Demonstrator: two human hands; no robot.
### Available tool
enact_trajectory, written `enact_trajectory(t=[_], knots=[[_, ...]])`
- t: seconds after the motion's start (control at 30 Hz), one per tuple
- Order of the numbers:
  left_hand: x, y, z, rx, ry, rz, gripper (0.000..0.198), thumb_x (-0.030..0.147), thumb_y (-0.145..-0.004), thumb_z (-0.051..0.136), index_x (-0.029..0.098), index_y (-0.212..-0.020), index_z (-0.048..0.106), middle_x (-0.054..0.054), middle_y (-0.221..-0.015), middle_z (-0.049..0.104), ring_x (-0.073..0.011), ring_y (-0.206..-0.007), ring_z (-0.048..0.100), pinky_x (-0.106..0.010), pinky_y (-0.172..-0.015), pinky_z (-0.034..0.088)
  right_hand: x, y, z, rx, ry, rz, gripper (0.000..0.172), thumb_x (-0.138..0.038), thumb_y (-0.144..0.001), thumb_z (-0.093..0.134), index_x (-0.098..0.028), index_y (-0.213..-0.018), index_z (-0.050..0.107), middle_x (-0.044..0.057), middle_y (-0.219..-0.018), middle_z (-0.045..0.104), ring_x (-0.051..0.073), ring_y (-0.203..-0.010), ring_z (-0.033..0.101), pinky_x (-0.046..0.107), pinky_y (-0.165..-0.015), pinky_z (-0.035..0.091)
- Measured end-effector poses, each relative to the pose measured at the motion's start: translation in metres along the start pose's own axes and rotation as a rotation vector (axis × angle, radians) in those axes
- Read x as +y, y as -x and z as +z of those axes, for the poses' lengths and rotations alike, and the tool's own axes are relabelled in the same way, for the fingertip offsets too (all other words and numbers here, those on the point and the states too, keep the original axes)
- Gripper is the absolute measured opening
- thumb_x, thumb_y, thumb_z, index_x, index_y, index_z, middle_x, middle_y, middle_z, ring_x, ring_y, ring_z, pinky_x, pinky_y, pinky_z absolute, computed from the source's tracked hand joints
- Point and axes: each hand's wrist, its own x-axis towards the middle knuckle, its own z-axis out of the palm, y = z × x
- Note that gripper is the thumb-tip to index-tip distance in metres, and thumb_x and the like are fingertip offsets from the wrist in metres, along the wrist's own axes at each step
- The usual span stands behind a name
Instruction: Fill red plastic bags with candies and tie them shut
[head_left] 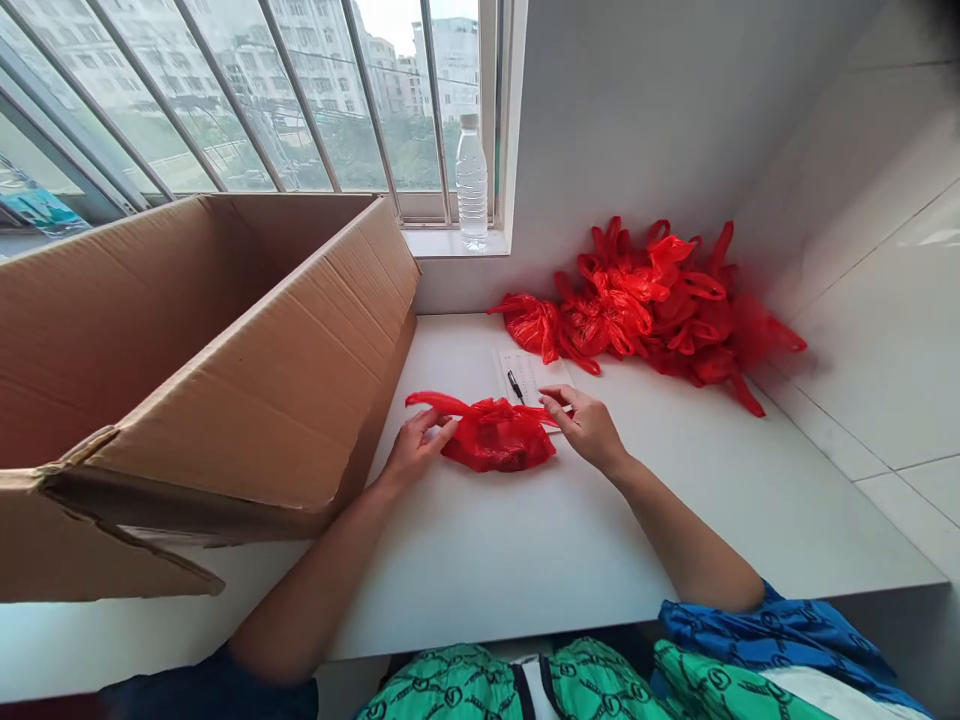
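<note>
On the white tabletop (480,590), a crumpled red plastic bag (495,440) lies at twelve o'clock, our left hand (416,450) open against its side and our right hand (589,430) half-open on its handle (536,412), pinch unclear, touching lightly as thin plastic needs.

The person wears a glossy patchwork garment (600,685) at 6 o'clock: emerald-green panels with a black chain-link print, split by a narrow white strip edged in black. A royal-blue sleeve (780,625) with a similar dark print sits at 4 o'clock, above a white panel (825,700) at 5 o'clock. A dark navy sleeve (210,700) shows at 7 o'clock. The forearms, the left hand (412,450) and the right hand (589,428) are bare.
</note>
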Motion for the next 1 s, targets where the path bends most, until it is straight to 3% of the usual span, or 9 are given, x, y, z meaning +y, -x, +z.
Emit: enact_trajectory(t=[0.1,0.23,0.33,0.47,0.53,0.63,0.77,0.9,1.0], knots=[[-0.004,-0.001,0.004,0.185,-0.095,0.092,0.032,0.044,-0.09,0.054,0.019,-0.107,0.063,-0.006,-0.104,0.068,-0.0232,-0.1,0.063,-0.032,-0.076,0.052,-0.005,0.007,0.003,0.092,0.08,-0.206,0.023,-0.031,-0.098,0.048,-0.023,-0.108,0.067,0.005,-0.104,0.072,0.021,-0.098,0.065,0.034,-0.082,0.051],[-0.005,0.005,0.016,0.375,-0.198,0.301,0.019,0.035,-0.091,0.057,0.019,-0.101,0.058,-0.005,-0.095,0.064,-0.0192,-0.091,0.062,-0.035,-0.083,0.051,-0.009,0.014,0.017,0.039,0.226,-0.438,0.017,-0.023,-0.095,0.054,-0.023,-0.104,0.068,0.005,-0.108,0.072,0.024,-0.105,0.062,0.042,-0.091,0.046],[-0.004,0.012,0.024,0.418,-0.208,0.469,0.016,0.026,-0.089,0.06,0.02,-0.103,0.054,-0.005,-0.097,0.061,-0.0185,-0.092,0.06,-0.035,-0.082,0.052,-0.007,0.015,0.024,0.022,0.253,-0.458,0.016,-0.022,-0.095,0.054,-0.022,-0.106,0.067,0.006,-0.108,0.072,0.024,-0.101,0.062,0.041,-0.086,0.048],[-0.003,0.019,0.029,0.445,-0.105,0.627,0.038,0.02,-0.085,0.063,0.022,-0.117,0.044,-0.007,-0.104,0.056,-0.0198,-0.097,0.06,-0.038,-0.08,0.055,-0.003,0.016,0.029,-0.004,0.209,-0.455,0.022,-0.021,-0.096,0.052,-0.022,-0.114,0.064,0.007,-0.113,0.069,0.024,-0.104,0.061,0.041,-0.09,0.052],[-0.001,0.02,0.03,0.403,-0.079,0.689,0.045,0.018,-0.086,0.061,0.025,-0.125,0.038,-0.009,-0.115,0.054,-0.0201,-0.1,0.061,-0.038,-0.079,0.057,-0.002,0.017,0.035,-0.038,0.203,-0.459,0.027,-0.022,-0.097,0.051,-0.021,-0.122,0.061,0.009,-0.121,0.066,0.025,-0.113,0.059,0.043,-0.096,0.051],[0.005,0.019,0.029,0.202,-0.26,0.737,0.049,0.014,-0.09,0.055,0.027,-0.134,0.039,-0.011,-0.13,0.055,-0.0243,-0.119,0.057,-0.045,-0.095,0.053,-0.002,0.02,0.044,-0.112,0.214,-0.458,0.041,-0.028,-0.098,0.049,-0.018,-0.138,0.05,0.013,-0.136,0.057,0.027,-0.127,0.052,0.047,-0.105,0.047],[0.006,0.013,0.027,-0.069,-0.565,0.625,0.048,0.02,-0.096,0.049,0.026,-0.143,0.041,-0.009,-0.141,0.053,-0.0273,-0.133,0.047,-0.047,-0.108,0.042,-0.006,0.021,0.051,-0.162,0.221,-0.437,0.045,-0.032,-0.1,0.046,-0.016,-0.143,0.046,0.013,-0.136,0.058,0.025,-0.124,0.054,0.043,-0.104,0.048],[0.001,0.01,0.024,-0.11,-0.652,0.537,0.038,0.03,-0.097,0.05,0.026,-0.135,0.054,-0.007,-0.133,0.06,-0.0268,-0.115,0.058,-0.044,-0.097,0.048,-0.012,0.02,0.055,-0.134,0.338,-0.391,0.045,-0.031,-0.099,0.046,-0.016,-0.142,0.049,0.011,-0.138,0.058,0.026,-0.122,0.054,0.043,-0.104,0.047],[-0.003,0.01,0.024,-0.045,-0.717,0.533,0.037,0.035,-0.094,0.054,0.027,-0.13,0.059,-0.008,-0.128,0.064,-0.029,-0.109,0.059,-0.045,-0.092,0.049,-0.01,0.02,0.063,-0.177,0.452,-0.421,0.06,-0.042,-0.097,0.048,-0.013,-0.149,0.039,0.013,-0.152,0.043,0.03,-0.138,0.04,0.049,-0.111,0.039]])
